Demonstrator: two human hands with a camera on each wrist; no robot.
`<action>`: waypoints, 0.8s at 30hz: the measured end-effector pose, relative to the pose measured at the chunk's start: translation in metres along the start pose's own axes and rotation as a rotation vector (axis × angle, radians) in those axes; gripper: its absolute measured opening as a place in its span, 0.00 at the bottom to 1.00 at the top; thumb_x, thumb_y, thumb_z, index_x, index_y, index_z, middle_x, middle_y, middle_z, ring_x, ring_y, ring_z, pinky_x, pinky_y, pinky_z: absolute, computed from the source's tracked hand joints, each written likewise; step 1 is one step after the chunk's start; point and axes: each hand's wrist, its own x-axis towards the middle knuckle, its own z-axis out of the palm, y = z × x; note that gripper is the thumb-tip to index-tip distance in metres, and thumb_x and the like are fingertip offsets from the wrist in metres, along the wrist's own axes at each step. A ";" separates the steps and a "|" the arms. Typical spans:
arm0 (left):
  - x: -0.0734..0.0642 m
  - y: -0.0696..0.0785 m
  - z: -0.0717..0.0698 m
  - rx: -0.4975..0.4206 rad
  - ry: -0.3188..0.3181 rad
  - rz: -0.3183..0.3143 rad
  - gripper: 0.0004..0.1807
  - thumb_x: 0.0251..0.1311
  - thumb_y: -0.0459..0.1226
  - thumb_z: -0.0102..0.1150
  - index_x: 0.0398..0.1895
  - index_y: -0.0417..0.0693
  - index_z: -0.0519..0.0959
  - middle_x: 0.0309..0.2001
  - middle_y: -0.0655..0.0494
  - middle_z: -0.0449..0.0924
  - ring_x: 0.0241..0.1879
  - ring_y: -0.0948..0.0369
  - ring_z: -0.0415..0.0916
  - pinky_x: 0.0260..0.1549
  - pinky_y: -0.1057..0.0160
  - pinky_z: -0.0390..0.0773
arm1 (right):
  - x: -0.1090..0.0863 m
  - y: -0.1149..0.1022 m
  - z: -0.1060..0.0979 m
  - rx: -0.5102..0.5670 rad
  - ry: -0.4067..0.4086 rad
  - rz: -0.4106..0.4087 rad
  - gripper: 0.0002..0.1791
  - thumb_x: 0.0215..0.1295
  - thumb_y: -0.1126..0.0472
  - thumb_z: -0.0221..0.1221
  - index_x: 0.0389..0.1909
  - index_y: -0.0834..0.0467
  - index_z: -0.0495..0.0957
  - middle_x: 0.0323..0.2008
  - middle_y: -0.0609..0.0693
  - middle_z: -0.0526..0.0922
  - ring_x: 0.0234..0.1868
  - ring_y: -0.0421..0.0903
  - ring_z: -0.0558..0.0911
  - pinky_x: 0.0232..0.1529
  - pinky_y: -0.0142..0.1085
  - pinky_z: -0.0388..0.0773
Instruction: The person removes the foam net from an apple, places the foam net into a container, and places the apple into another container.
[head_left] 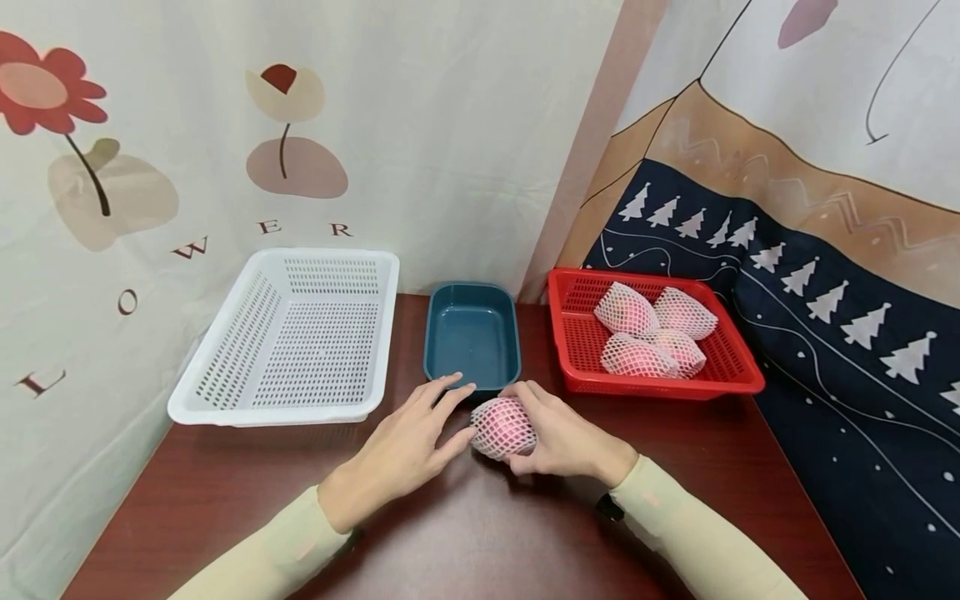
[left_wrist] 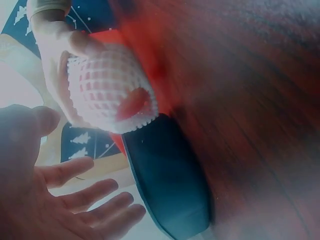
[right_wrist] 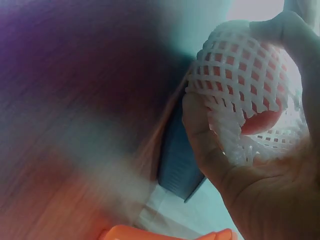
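In the head view my right hand grips a round reddish fruit in a white foam net, just in front of the dark blue plastic box. Its thumb and fingers curve around the net in the right wrist view, where red skin shows through an open end of the foam net. My left hand is spread on the fruit's left side, fingertips close to it. From the left wrist view, those fingers look straight and hold nothing, apart from the netted fruit.
A red basket at the right holds several similar netted fruits. To the left stands a white perforated basket. All rest on a dark reddish-brown table, with a printed curtain behind.
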 end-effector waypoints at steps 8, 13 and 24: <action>-0.002 0.000 0.001 -0.029 0.067 -0.034 0.27 0.79 0.49 0.74 0.76 0.53 0.85 0.73 0.50 0.86 0.72 0.48 0.86 0.60 0.44 0.93 | -0.002 -0.003 -0.007 0.063 0.037 -0.005 0.47 0.61 0.51 0.84 0.77 0.49 0.69 0.67 0.46 0.82 0.62 0.40 0.84 0.65 0.39 0.92; -0.001 -0.002 0.003 -0.029 0.108 -0.018 0.19 0.78 0.45 0.76 0.66 0.52 0.90 0.64 0.55 0.89 0.65 0.53 0.88 0.58 0.49 0.93 | -0.003 -0.005 -0.010 0.093 0.062 -0.017 0.46 0.61 0.50 0.84 0.77 0.48 0.70 0.67 0.43 0.81 0.62 0.38 0.84 0.65 0.39 0.92; 0.003 -0.003 0.001 -0.085 0.179 0.062 0.11 0.74 0.37 0.79 0.56 0.52 0.93 0.53 0.57 0.90 0.56 0.55 0.89 0.55 0.52 0.93 | -0.003 -0.010 -0.014 0.155 0.068 -0.006 0.50 0.58 0.49 0.85 0.78 0.44 0.68 0.69 0.40 0.81 0.63 0.37 0.83 0.64 0.38 0.92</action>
